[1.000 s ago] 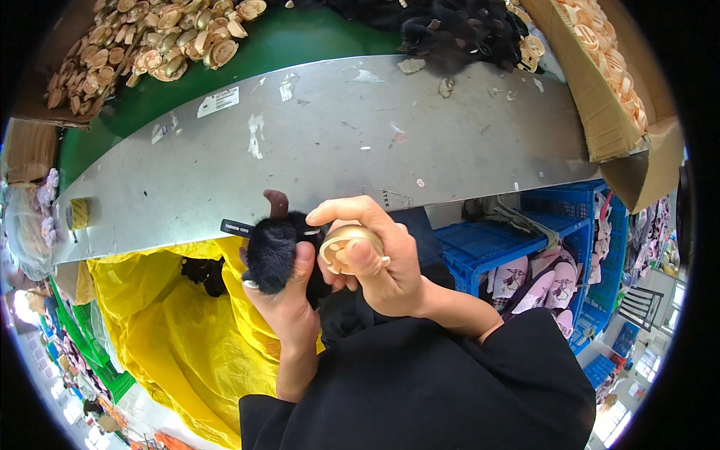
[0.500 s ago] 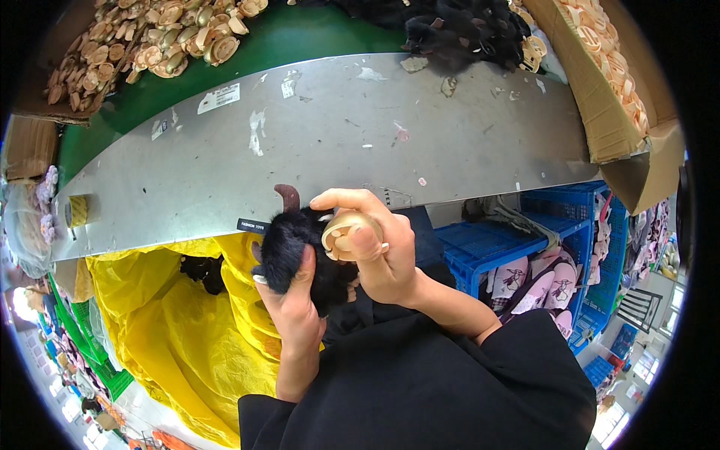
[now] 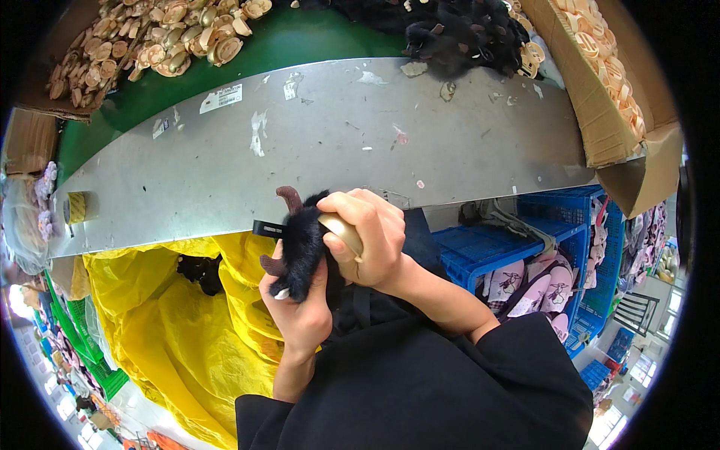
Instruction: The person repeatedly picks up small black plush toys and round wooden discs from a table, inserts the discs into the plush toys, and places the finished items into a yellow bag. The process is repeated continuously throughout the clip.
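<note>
A small black plush piece (image 3: 300,244) is gripped in my left hand (image 3: 306,321), at the near edge of the metal worktop. Two brown horn-like tabs stick out of its left side, and a black fabric label (image 3: 268,229) hangs there too. My right hand (image 3: 377,234) clasps a rounded gold-coloured plastic shell (image 3: 341,235), its smooth side showing. The shell lies against the right side of the plush; whether it is inside the fabric I cannot tell. My right fingertips also reach the top of the plush.
Beyond the metal worktop (image 3: 337,135) is a green surface (image 3: 259,49) with piled gold and beige plastic pieces (image 3: 187,34) and black plush pieces (image 3: 465,37). An open yellow bag (image 3: 165,337) hangs at left. Blue crates (image 3: 480,247) and a cardboard box (image 3: 592,97) stand at right.
My right hand has turned the shell from its hollow side to its smooth side, against the plush. The plush has tilted in my left hand, and its label has swung right.
</note>
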A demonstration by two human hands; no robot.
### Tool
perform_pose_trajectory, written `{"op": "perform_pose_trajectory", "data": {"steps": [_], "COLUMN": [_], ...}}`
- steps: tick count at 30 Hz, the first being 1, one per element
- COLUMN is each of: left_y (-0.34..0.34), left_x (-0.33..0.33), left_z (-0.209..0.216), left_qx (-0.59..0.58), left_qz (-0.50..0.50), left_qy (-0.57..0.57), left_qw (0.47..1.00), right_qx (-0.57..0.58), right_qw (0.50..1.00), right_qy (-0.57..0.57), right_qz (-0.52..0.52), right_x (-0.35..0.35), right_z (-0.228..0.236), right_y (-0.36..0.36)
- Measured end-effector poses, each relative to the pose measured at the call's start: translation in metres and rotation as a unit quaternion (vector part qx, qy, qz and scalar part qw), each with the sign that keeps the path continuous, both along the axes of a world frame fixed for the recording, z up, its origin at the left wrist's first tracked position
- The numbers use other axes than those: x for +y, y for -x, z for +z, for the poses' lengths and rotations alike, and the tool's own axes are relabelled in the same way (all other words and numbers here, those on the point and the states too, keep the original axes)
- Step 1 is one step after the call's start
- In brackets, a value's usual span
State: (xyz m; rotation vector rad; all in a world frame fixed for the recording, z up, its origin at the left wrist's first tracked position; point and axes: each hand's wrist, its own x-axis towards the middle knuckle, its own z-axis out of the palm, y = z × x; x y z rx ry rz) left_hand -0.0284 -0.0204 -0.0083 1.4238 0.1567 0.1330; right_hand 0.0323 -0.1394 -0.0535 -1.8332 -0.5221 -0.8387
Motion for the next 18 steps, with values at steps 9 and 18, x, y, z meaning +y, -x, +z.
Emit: {"op": "perform_pose_trajectory", "data": {"steps": [9, 18], "left_y": [-0.002, -0.001], "left_x": [0.009, 0.014], "left_z": [-0.002, -0.006], "left_qx": [0.040, 0.082], "left_qz": [0.017, 0.012], "left_qy": [0.077, 0.234], "left_qw": [0.996, 0.969], "right_qx": [0.035, 0.156], "right_qw": [0.995, 0.971], "right_qy": [0.035, -0.031], "right_qz": [0.086, 0.177], "right_x": [0.002, -0.012], "right_z": [0.003, 0.021], "right_y": [0.000, 0.000]}}
